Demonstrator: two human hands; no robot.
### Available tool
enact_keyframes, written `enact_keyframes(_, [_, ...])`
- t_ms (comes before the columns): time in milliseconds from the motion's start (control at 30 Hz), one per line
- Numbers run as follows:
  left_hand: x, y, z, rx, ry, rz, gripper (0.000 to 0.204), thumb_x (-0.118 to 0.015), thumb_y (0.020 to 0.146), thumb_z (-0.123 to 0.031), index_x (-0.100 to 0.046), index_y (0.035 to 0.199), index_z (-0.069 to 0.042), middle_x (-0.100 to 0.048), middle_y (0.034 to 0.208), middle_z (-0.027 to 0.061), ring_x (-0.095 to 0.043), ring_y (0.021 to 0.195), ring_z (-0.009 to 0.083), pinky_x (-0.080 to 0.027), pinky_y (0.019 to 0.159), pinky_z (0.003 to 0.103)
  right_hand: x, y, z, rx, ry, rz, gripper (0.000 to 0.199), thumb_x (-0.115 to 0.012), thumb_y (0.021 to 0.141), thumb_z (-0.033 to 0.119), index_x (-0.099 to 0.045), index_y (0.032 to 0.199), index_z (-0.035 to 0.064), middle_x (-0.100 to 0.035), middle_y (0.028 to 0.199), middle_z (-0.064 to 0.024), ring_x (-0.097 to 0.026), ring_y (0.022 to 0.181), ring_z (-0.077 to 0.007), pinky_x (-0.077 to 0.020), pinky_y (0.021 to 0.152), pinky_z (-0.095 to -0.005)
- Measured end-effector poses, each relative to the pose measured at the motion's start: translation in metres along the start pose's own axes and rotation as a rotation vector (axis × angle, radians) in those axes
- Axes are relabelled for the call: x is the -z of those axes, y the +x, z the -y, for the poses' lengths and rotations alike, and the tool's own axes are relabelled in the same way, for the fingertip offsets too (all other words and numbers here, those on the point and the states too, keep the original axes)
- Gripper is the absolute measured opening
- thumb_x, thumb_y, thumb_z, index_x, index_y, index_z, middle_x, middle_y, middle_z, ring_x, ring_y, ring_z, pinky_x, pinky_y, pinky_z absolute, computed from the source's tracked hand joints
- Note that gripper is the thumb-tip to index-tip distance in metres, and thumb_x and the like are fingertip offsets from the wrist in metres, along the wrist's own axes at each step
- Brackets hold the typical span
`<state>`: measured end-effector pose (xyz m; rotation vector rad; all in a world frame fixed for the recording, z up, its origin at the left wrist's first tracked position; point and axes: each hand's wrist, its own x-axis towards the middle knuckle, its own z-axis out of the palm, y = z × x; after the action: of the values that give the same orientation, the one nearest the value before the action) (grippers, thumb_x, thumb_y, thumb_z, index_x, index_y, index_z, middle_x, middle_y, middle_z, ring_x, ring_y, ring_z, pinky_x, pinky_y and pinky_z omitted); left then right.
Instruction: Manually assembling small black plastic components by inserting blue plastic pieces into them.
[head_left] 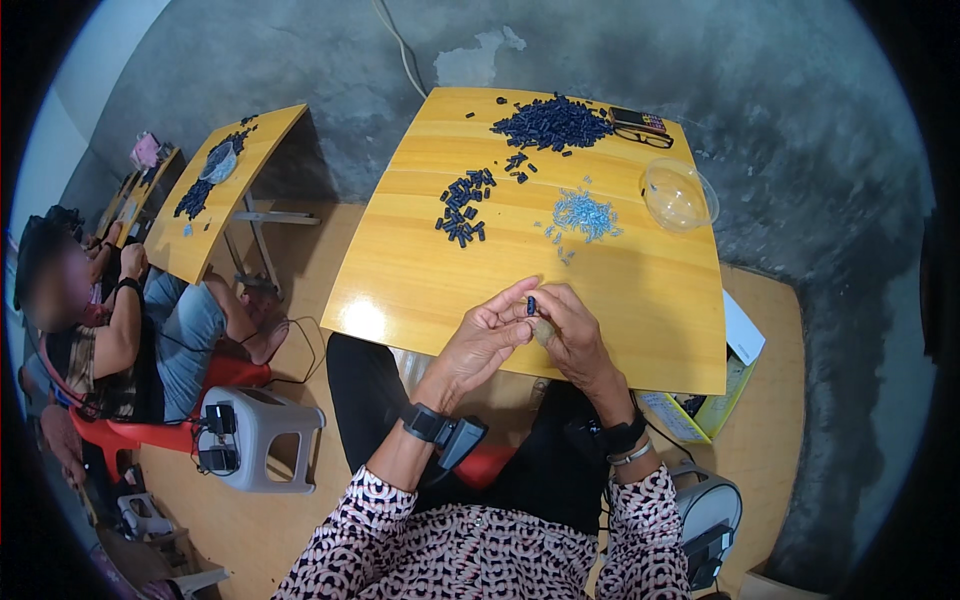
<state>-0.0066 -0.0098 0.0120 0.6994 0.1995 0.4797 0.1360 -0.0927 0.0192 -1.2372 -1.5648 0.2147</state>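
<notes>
My left hand [482, 338] and my right hand [575, 340] meet above the table's near edge. Between their fingertips is a small dark blue cylindrical piece [531, 306], which both hands pinch. A tan cover [543, 331] sits on my right thumb. Farther off on the table lies a loose group of similar dark pieces [463, 208], with a larger dark heap [553, 124] at the back. To the right of the loose group is a scattered pile of small light blue and clear pieces [583, 215]. Any small part hidden inside my fingers cannot be made out.
The yellow wooden table [420, 290] carries a clear round plastic tub [680, 195] at its right edge. Eyeglasses [643, 136] and a phone-like device [637, 119] lie at the back right. Left, a person [130, 310] sits at another table [255, 150], near a grey stool [262, 440].
</notes>
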Motion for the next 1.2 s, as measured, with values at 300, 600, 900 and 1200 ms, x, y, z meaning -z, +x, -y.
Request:
enact_keyframes(300, [0.0014,0.0000,0.0019,0.014,0.065,-0.022,0.058,-0.063,0.085,0.001,-0.039,0.138,-0.001,-0.058,0.105,0.0000,-0.056,0.091,0.0042,-0.045,0.081,0.016,0.0008,-0.0003,-0.0009,-0.010,-0.002,-0.004,0.029,-0.061,0.083,0.002,-0.054,0.110,-0.0030,-0.056,0.098,-0.0168,-0.059,0.086,-0.0303,-0.0486,0.074,-0.0341])
enact_keyframes(600, [0.0006,0.0002,0.0030,0.000,0.061,-0.035,0.053,-0.061,0.088,0.000,-0.040,0.137,0.001,-0.055,0.101,-0.0004,-0.053,0.088,0.0045,-0.044,0.078,0.017,-0.0010,0.0006,-0.0009,-0.026,-0.015,-0.007,0.030,-0.062,0.082,0.002,-0.054,0.110,-0.0037,-0.056,0.097,-0.0164,-0.059,0.085,-0.0294,-0.0487,0.073,-0.0338])
enact_keyframes(900, [0.0033,0.0016,0.0056,-0.011,0.069,-0.016,0.056,-0.066,0.084,-0.004,-0.043,0.134,0.001,-0.059,0.111,0.0007,-0.056,0.090,0.0049,-0.046,0.078,0.016,-0.0020,-0.0004,-0.0020,0.008,-0.057,-0.042,0.030,-0.064,0.082,0.004,-0.055,0.110,-0.0028,-0.057,0.098,-0.0161,-0.059,0.084,-0.0294,-0.0485,0.072,-0.0340])
enact_keyframes(1200, [0.0006,0.0008,0.0013,0.015,0.044,-0.046,0.052,-0.063,0.083,0.005,-0.045,0.132,0.004,-0.056,0.107,0.0038,-0.057,0.097,0.0097,-0.047,0.086,0.019,0.0021,0.0000,0.0014,-0.021,-0.002,-0.002,0.029,-0.064,0.083,0.005,-0.055,0.109,-0.0018,-0.057,0.097,-0.0148,-0.059,0.084,-0.0281,-0.0483,0.072,-0.0331])
